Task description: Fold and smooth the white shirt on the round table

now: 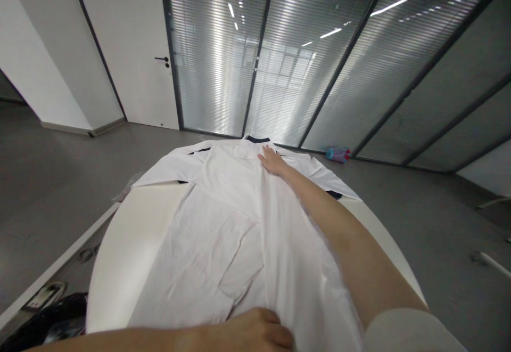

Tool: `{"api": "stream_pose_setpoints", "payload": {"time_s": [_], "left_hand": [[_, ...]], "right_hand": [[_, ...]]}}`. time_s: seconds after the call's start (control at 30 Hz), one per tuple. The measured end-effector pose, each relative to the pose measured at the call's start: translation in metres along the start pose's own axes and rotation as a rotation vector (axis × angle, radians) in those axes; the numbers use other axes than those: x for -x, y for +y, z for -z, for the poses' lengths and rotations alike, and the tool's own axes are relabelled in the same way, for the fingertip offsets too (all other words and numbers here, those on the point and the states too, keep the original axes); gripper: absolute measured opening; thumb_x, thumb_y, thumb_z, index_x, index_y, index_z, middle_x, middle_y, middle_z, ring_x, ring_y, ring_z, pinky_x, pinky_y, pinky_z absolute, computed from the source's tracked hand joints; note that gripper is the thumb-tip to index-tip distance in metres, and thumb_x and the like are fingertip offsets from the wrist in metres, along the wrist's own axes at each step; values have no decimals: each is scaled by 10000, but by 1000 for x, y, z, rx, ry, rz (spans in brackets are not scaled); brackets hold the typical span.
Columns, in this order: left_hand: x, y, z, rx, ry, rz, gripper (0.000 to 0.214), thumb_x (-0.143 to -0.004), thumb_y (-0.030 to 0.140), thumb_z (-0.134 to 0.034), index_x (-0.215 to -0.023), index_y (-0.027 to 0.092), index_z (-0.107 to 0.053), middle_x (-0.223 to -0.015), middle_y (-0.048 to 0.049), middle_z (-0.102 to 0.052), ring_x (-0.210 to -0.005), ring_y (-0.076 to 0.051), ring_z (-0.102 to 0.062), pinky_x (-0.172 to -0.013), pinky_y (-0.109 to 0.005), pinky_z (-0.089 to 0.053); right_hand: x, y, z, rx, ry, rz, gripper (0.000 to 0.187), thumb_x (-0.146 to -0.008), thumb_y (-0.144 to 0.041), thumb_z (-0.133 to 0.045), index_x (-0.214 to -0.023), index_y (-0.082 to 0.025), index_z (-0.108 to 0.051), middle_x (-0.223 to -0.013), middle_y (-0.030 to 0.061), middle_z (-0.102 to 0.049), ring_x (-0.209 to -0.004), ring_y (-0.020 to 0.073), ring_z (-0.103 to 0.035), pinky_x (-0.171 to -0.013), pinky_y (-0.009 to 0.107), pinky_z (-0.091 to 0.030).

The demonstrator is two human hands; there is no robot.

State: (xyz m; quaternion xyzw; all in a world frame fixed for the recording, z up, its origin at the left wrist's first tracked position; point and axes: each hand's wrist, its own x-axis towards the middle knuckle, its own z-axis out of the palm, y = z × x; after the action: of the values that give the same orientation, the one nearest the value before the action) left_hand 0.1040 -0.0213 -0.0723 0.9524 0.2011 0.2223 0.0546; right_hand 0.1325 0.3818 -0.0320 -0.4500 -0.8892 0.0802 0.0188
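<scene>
A long white coat (223, 208) with a dark collar and dark trim at the cuffs lies spread on a white table, its collar end away from me and its sleeves out to both sides. Long folds and creases run down its front. Near the collar, my right hand (273, 161) rests flat on the fabric, fingers stretched out. At the bottom of the view, my left hand (259, 330) has curled fingers closed on the coat's lower part. The fingertips of that hand are hidden.
The white table (131, 240) has a rounded edge. On the floor beyond lies a blue and red patterned bundle (338, 154). A black bag (51, 320) sits at the lower left. Glass partitions (287, 64) and a white door (131, 48) stand behind.
</scene>
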Motion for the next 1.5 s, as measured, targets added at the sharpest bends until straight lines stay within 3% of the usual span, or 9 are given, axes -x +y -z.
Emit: {"api": "stream_pose_setpoints", "payload": {"time_s": [0.2, 0.47, 0.63, 0.73, 0.83, 1.03, 1.17, 1.27, 1.5], "left_hand": [[-8, 12, 38, 57, -30, 69, 96, -956, 283, -666, -939, 188, -658, -772, 18, -637, -659, -140, -553, -660, -288, -454], [-15, 12, 59, 295, -63, 267, 97, -963, 167, -575, -954, 183, -671, -843, -4, -667, -764, -122, -645, -722, -218, -484], [-59, -61, 83, 131, 90, 449, 228, -987, 151, -469, -1051, 153, -687, -1041, -71, -702, -949, -173, -677, -866, -279, -521], [-95, -123, 74, 7, 84, 497, 348, -1029, 194, -372, -1226, 126, -651, -1295, -124, -663, -1215, -208, -613, -1071, -336, -453], [-116, -170, 50, -126, -71, 578, 525, -1072, 417, -307, -1487, 140, -469, -1583, -157, -423, -1495, -307, -336, -1217, -471, -265], [-112, -206, 18, -196, -269, 751, 792, -991, 711, -242, -1590, 197, -313, -1679, -156, -213, -1543, -380, -185, -1225, -554, -153], [-111, -194, 22, -240, -209, 734, 730, -1015, 655, -271, -1568, 187, -363, -1658, -155, -279, -1536, -387, -202, -1216, -560, -183], [-104, -157, 29, -252, -155, 628, 668, -1037, 593, -299, -1535, 166, -425, -1626, -169, -347, -1529, -392, -225, -1223, -585, -171], [-69, -63, 15, -147, -159, 384, 824, -966, 734, -326, -1552, 158, -391, -1619, -236, -314, -1516, -430, -241, -1206, -655, -157]], "right_hand": [[114, 6, -12, 0, -111, 119, 808, -1021, -658, -167, -1618, -117, -233, -1692, 166, -103, -1568, 284, -94, -1261, 494, -119], [268, 19, -8, -213, 66, 328, 690, -1031, -596, -327, -1616, -234, -278, -1670, 113, -246, -1543, 274, -228, -1246, 535, -241], [325, 31, -5, -198, 207, 223, 599, -1030, -461, -411, -1587, -251, -349, -1526, 124, -500, -1418, 273, -467, -1170, 516, -404], [348, 28, -12, -201, 186, 225, 685, -1027, -505, -422, -1631, -257, -217, -1638, 129, -329, -1511, 288, -314, -1201, 545, -349], [370, 17, -21, -159, 78, 363, 834, -1003, -574, -457, -1648, -211, -72, -1693, 145, -75, -1563, 310, -100, -1240, 587, -230], [422, 0, -24, -130, -54, 475, 972, -966, -601, -522, -1633, -128, 2, -1663, 202, -102, -1551, 338, -136, -1251, 572, -224], [445, 0, -23, -161, -45, 499, 919, -968, -569, -533, -1642, -159, -61, -1667, 174, -147, -1543, 344, -187, -1249, 573, -240], [442, 8, -19, -202, 37, 460, 713, -1012, -494, -462, -1634, -245, -218, -1626, 115, -351, -1497, 301, -343, -1231, 560, -297], [335, 13, 22, -403, 310, 381, 448, -1063, -452, -325, -1296, -301, -676, -1386, 59, -643, -1301, 241, -579, -1115, 480, -455]]}}
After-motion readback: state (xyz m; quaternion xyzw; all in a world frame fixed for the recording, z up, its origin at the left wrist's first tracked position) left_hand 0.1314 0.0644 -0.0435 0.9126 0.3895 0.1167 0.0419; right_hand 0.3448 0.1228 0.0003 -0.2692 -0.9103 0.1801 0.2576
